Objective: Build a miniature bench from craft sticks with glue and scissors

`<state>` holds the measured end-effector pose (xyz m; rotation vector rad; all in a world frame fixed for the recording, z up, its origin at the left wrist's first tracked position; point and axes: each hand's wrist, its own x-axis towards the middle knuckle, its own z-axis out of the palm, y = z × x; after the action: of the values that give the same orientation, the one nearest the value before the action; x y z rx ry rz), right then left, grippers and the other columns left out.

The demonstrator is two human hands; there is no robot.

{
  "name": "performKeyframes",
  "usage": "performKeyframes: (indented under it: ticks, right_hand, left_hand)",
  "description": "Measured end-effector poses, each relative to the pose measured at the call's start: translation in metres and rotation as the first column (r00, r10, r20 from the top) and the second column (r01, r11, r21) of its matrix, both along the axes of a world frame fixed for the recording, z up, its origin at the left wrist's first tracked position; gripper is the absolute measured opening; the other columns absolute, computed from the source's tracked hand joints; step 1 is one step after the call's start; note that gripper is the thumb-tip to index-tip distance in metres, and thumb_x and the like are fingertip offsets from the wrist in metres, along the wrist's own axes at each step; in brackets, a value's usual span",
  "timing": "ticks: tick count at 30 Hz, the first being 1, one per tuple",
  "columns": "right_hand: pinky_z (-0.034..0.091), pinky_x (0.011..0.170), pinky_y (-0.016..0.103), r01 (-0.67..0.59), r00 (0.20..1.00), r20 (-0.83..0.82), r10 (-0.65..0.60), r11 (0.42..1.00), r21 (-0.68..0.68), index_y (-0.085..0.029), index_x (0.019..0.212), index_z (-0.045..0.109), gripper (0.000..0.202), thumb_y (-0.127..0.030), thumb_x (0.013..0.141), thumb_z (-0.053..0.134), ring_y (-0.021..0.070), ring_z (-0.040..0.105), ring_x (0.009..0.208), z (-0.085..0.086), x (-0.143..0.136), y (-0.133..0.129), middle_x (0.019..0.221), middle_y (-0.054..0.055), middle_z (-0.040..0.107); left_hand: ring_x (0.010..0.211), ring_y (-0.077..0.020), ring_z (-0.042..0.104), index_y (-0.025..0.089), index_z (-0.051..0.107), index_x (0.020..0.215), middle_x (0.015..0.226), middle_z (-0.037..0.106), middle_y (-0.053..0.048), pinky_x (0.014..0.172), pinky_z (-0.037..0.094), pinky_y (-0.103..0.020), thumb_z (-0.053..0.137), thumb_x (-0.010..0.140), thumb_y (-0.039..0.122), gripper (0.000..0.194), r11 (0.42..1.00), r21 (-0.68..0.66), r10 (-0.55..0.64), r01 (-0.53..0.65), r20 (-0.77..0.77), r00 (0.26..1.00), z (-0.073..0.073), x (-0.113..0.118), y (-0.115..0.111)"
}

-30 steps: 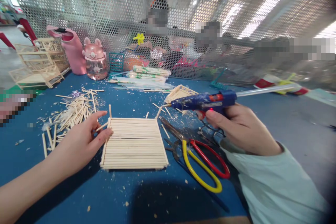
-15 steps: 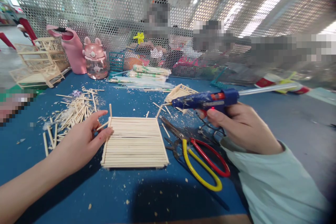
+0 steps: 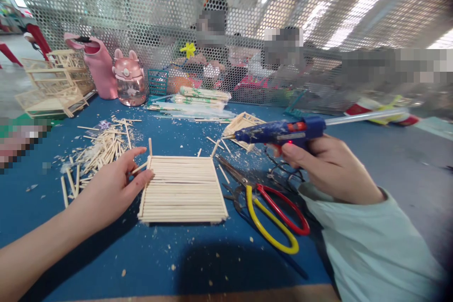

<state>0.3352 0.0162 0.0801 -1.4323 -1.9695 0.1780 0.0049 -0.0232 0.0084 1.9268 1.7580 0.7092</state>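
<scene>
My right hand [image 3: 325, 165] is wrapped round a blue hot glue gun [image 3: 279, 132], with a clear glue stick projecting from its back. The nozzle points left, close to the top of a short upright stick at the far right corner of a wooden stick panel [image 3: 182, 191]. Another short post rises from the far left corner. My left hand [image 3: 116, 179] is at the panel's left edge, thumb against it, with a short wooden stick [image 3: 140, 168] between the fingers; its inner end is hidden.
Red-and-yellow-handled scissors [image 3: 272, 217] and dark pliers [image 3: 235, 196] lie right of the panel. Loose sticks [image 3: 106, 148] are heaped left. Behind are a stick frame [image 3: 244, 125], packaged sticks [image 3: 201, 96], two pink bottles [image 3: 129, 80] and a perforated metal screen [image 3: 148, 14].
The glue gun has shifted slightly right, its nozzle moving a little off the upright stick's top. My left hand stays at the panel's edge.
</scene>
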Motion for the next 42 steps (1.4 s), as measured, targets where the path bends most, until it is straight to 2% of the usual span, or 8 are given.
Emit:
performKeyframes:
  ticks: [4,8,13,16,20,29,36,42]
  right_hand:
    - [0.036,0.047,0.029,0.037,0.988,-0.15,-0.046,0.997,-0.065,-0.019,0.051,0.055,0.057,-0.074,0.066,0.05,0.0122,0.042,0.045,-0.003,-0.006,-0.001,0.047,0.001,0.048]
    - [0.036,0.05,0.029,-0.041,0.97,-0.244,0.016,0.995,-0.096,-0.02,0.048,0.048,0.053,-0.068,0.07,0.052,0.0109,0.042,0.046,-0.001,-0.026,-0.002,0.047,0.0,0.048]
    - [0.037,0.05,0.028,-0.103,0.987,-0.135,0.091,0.991,-0.089,-0.02,0.05,0.049,0.046,-0.057,0.076,0.051,0.0112,0.045,0.049,0.016,-0.065,-0.005,0.055,0.002,0.053]
    - [0.041,0.054,0.029,-0.171,0.985,-0.041,0.169,0.982,-0.077,-0.02,0.054,0.048,0.04,-0.054,0.076,0.051,0.0134,0.049,0.054,0.024,-0.089,-0.005,0.058,0.002,0.055]
    - [0.043,0.058,0.03,-0.233,0.971,0.045,0.236,0.97,-0.062,-0.02,0.058,0.049,0.035,-0.049,0.077,0.051,0.0157,0.052,0.058,0.025,-0.107,-0.001,0.058,0.002,0.055]
    - [0.042,0.056,0.029,-0.282,0.956,0.063,0.285,0.958,-0.061,-0.017,0.071,0.058,0.026,-0.04,0.082,0.05,0.0178,0.056,0.062,0.018,-0.115,0.002,0.064,0.004,0.061]
    - [0.043,0.059,0.03,-0.28,0.957,0.059,0.285,0.957,-0.076,-0.017,0.075,0.062,0.03,-0.045,0.082,0.051,0.0192,0.058,0.067,0.012,-0.112,0.007,0.075,0.006,0.066]
    - [0.042,0.056,0.029,-0.268,0.96,0.062,0.272,0.962,-0.059,-0.018,0.075,0.063,0.031,-0.047,0.081,0.053,0.0183,0.057,0.064,0.011,-0.111,0.008,0.072,0.005,0.066]
  left_hand:
    - [0.052,-0.0147,0.046,0.018,0.043,0.126,0.059,0.047,0.005,0.051,0.033,-0.027,0.041,0.084,0.051,0.053,1.0,0.001,-0.007,0.007,-0.02,1.0,0.001,0.0,0.001]
    - [0.051,-0.0138,0.045,0.019,0.048,0.112,0.058,0.047,0.005,0.051,0.032,-0.026,0.041,0.085,0.048,0.04,1.0,-0.015,-0.021,0.02,-0.018,1.0,0.002,0.001,0.0]
    - [0.052,-0.012,0.044,0.019,0.049,0.082,0.057,0.047,0.005,0.051,0.029,-0.025,0.044,0.085,0.04,0.021,1.0,-0.011,-0.021,0.021,-0.021,1.0,0.007,0.002,-0.001]
    - [0.051,-0.0109,0.041,0.019,0.044,0.067,0.055,0.046,0.004,0.05,0.027,-0.024,0.043,0.085,0.038,0.027,0.999,-0.008,-0.037,0.036,-0.041,0.998,0.009,0.003,0.0]
    - [0.05,-0.0105,0.038,0.019,0.041,0.063,0.053,0.043,0.004,0.05,0.024,-0.024,0.043,0.085,0.039,0.03,0.999,0.006,-0.042,0.042,-0.036,0.998,0.008,0.003,0.001]
    - [0.05,-0.0106,0.037,0.019,0.04,0.062,0.054,0.046,0.002,0.05,0.024,-0.025,0.042,0.085,0.037,0.029,0.998,0.015,-0.058,0.059,-0.056,0.997,0.007,0.003,0.002]
    - [0.049,-0.0105,0.037,0.019,0.04,0.061,0.054,0.046,0.001,0.049,0.023,-0.025,0.041,0.085,0.037,0.03,0.997,0.034,-0.063,0.065,-0.061,0.996,0.008,0.002,0.002]
    - [0.048,-0.011,0.036,0.02,0.039,0.059,0.052,0.046,0.001,0.048,0.023,-0.026,0.041,0.084,0.037,0.03,0.997,0.053,-0.061,0.063,-0.037,0.997,0.008,0.003,0.001]
